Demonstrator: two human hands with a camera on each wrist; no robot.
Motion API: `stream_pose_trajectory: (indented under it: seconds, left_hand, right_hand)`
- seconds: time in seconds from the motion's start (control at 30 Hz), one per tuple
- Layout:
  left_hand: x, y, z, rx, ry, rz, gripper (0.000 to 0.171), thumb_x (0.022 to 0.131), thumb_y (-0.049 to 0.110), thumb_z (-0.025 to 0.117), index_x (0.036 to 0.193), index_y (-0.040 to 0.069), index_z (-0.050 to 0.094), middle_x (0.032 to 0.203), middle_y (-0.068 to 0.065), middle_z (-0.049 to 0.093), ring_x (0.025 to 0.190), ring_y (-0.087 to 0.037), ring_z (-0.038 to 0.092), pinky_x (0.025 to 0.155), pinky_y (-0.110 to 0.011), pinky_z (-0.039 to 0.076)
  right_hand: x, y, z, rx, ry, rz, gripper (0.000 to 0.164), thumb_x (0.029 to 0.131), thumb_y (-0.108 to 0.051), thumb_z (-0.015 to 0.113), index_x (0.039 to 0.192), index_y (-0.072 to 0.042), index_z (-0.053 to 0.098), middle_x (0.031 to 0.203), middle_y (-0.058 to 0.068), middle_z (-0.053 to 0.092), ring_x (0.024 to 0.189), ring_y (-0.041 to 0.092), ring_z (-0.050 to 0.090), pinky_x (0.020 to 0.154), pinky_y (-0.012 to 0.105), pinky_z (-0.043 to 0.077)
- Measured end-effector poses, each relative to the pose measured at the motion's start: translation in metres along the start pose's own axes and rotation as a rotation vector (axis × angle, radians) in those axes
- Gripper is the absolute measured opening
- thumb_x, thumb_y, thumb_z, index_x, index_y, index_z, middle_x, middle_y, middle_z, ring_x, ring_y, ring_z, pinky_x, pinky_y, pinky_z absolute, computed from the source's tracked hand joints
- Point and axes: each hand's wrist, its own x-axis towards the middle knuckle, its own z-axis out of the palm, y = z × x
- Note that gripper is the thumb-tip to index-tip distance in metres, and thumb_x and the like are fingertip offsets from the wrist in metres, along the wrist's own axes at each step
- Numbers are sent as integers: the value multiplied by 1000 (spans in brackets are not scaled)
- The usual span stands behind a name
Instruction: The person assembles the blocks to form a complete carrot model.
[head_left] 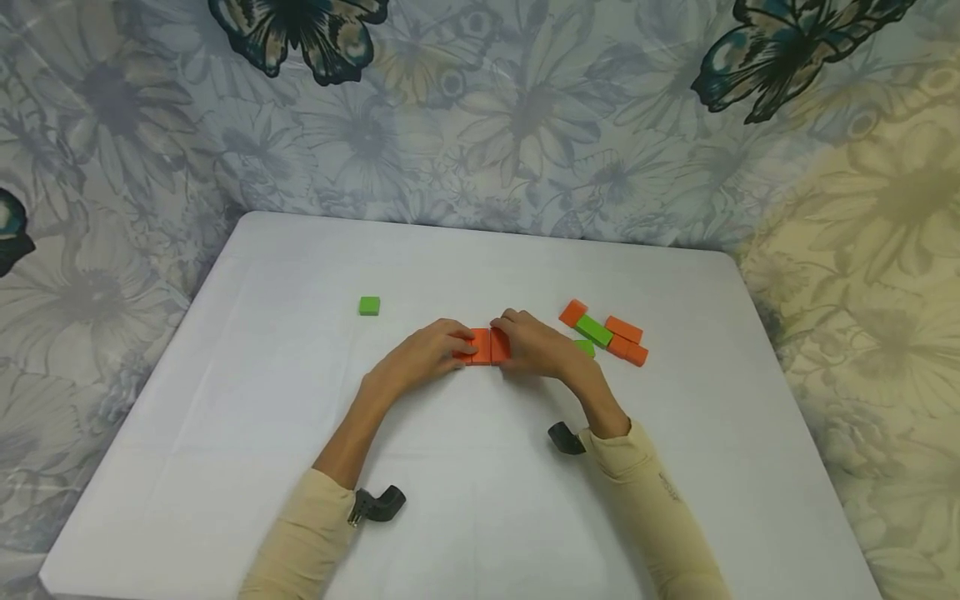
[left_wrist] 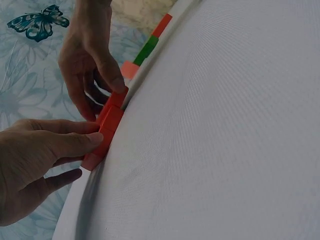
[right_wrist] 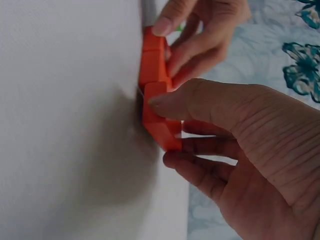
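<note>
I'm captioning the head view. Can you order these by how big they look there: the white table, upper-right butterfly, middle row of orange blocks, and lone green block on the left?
1. White table
2. Upper-right butterfly, cut off at the top
3. Middle orange row, partly covered
4. Lone green block

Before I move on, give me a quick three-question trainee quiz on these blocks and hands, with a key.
1. True or false: the right hand pinches a green block.
2. In the head view, the lone block lying beyond the left hand is: A, orange; B, blue; C, green.
3. Which hand is nearer the loose group of orange and green blocks?

Key:
1. False; it pinches an orange block.
2. C.
3. The right hand.
</note>
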Motion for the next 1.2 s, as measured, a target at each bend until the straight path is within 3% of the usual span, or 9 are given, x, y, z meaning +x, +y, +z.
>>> stream_pose_trajectory:
  seconds: [0.5, 1.2]
  left_hand:
    - [-1, 1, -2, 11, -3, -7, 31, 93, 14, 79, 123, 8, 78, 136, -9, 69, 134, -27, 59, 116, -41, 50]
    - [0, 1, -1, 31, -15, 4, 32, 93, 15, 79, 124, 8, 77, 137, -9, 69, 134, -27, 60, 115, -40, 51]
  right_hand:
    - [10, -2, 6, 5, 14, -24, 54, 89, -20, 82, 132, 5, 63, 114, 14, 60, 101, 25, 53, 85, 33, 51]
    - [14, -2, 6, 14, -27, 21, 60, 89, -26, 84, 136, 3, 61, 117, 14, 58, 105, 25, 54, 89, 35, 52]
